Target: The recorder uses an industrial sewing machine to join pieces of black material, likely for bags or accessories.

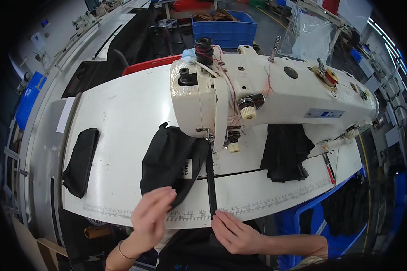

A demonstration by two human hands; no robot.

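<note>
My left hand (151, 212) is loosely curled with fingers apart, just in front of a black fabric piece (163, 153) with a light label, lying under the sewing machine's needle area. My right hand (233, 235) pinches the lower end of a narrow black strip (211, 183) that runs up to the needle area of the white sewing machine (276, 95). A folded black piece (80, 160) lies at the left of the white worktable (108, 113), and more black fabric (285, 153) lies right of the needle.
Red-handled scissors (330, 171) lie at the table's right. A blue bin with dark items (294, 235) is below right. Behind the machine stand a red tray (147, 65) and a blue crate (224, 34). A metal rail (56, 158) runs along the left.
</note>
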